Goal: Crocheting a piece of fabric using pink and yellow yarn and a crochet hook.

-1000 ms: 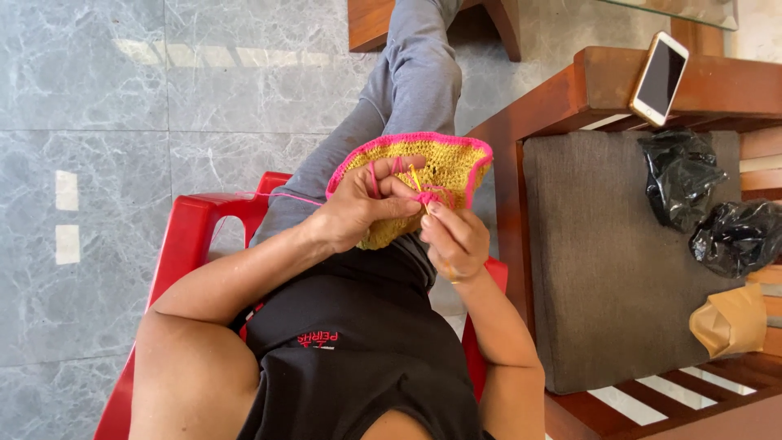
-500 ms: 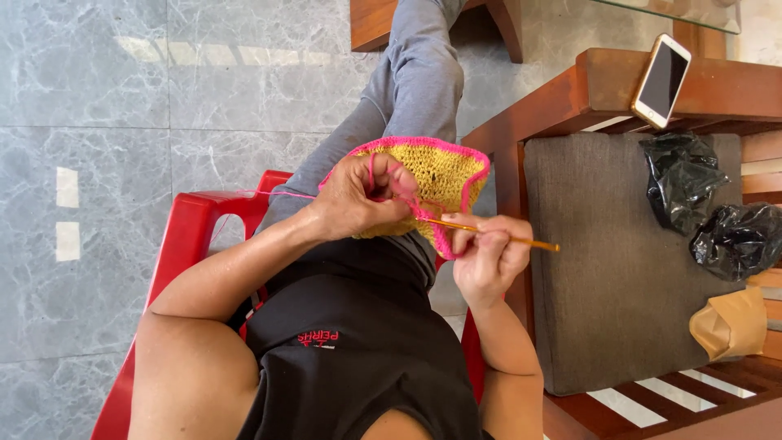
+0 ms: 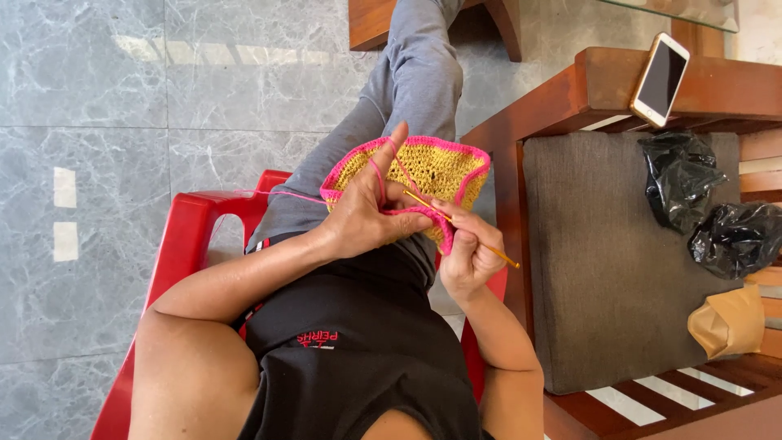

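Two hands work one yellow crochet piece (image 3: 423, 175) edged in pink: since half a second ago the left hand (image 3: 371, 212) has raised its forefinger, pink yarn (image 3: 376, 175) looped over it, grip pinching the edge, while the right hand (image 3: 468, 248) grips the hook (image 3: 464, 236) at four o'clock, its tip now in the border. So stitching continues, over a red plastic chair (image 3: 187, 244) on grey marble floor (image 3: 98, 98); at three o'clock, a cushioned wooden bench (image 3: 603, 261) with a phone (image 3: 661, 77).

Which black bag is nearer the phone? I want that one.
The upper black bag, just below the phone; the other black bag lies lower, by the tan bag.
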